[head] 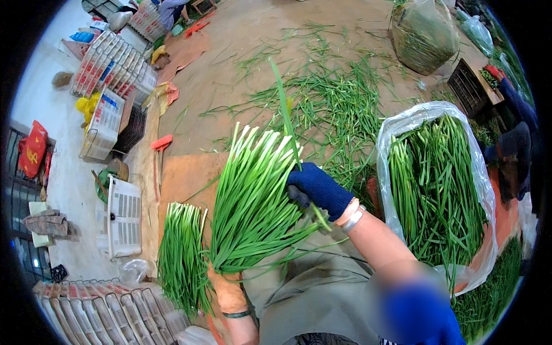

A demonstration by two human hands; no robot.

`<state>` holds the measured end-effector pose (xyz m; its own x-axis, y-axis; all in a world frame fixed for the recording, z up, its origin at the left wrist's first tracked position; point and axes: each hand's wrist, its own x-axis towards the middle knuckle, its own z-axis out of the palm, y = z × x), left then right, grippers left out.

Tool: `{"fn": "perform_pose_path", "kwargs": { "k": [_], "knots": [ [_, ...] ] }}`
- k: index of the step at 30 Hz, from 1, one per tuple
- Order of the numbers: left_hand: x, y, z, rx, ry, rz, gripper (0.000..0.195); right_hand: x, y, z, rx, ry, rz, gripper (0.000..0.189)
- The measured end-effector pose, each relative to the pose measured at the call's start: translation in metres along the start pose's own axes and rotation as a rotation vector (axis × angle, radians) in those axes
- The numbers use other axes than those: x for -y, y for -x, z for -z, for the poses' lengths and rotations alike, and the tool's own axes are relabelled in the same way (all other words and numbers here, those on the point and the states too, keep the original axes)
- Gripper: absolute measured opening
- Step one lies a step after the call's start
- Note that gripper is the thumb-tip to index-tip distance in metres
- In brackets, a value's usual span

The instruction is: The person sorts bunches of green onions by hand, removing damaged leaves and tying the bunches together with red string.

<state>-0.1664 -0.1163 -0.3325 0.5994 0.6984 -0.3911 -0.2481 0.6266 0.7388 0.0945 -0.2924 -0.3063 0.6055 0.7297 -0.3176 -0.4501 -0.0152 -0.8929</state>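
A large bunch of garlic chives (254, 202), white ends pointing away from me, lies across my left hand (226, 284), which wears an orange glove; its fingers are hidden beneath the leaves. My right hand (312, 185), in a dark blue knitted glove, is closed on a single loose green leaf (282, 99) at the right side of the bunch. A smaller bunch of chives (181, 250) lies to the left on an orange-brown board (185, 177). At my right, a box lined with clear plastic (386, 142) holds many more chives (448, 185).
Loose green leaves (340, 103) are scattered over the floor ahead. White plastic crates (108, 69) are stacked at the left, others (108, 306) at lower left. A full plastic bag (424, 39) stands at upper right. Co-workers appear at the right edge (515, 99) and top left (172, 10).
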Motion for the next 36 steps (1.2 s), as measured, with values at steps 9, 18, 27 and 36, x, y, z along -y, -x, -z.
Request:
{"fn": "perform_pose_path", "kwargs": {
  "k": [9, 18, 27, 36],
  "knots": [
    [-0.002, 0.001, -0.019, -0.029, 0.111, 0.063, 0.041, -0.019, 0.011, 0.055, 0.243, -0.568, 0.148, 0.018],
    [-0.002, -0.002, 0.0, -0.074, 0.056, 0.008, 0.043, 0.057, 0.008, 0.141, 0.027, -1.118, 0.512, 0.043],
    [-0.001, -0.002, -0.006, -0.081, 0.023, 0.034, 0.043, 0.013, 0.006, -0.003, -0.232, 1.106, 0.641, 0.03],
    [-0.028, 0.022, -0.053, -0.211, 0.017, -0.027, 0.042, 0.01, -0.03, 0.063, -0.461, 1.331, 0.727, 0.023]
  ]
}}
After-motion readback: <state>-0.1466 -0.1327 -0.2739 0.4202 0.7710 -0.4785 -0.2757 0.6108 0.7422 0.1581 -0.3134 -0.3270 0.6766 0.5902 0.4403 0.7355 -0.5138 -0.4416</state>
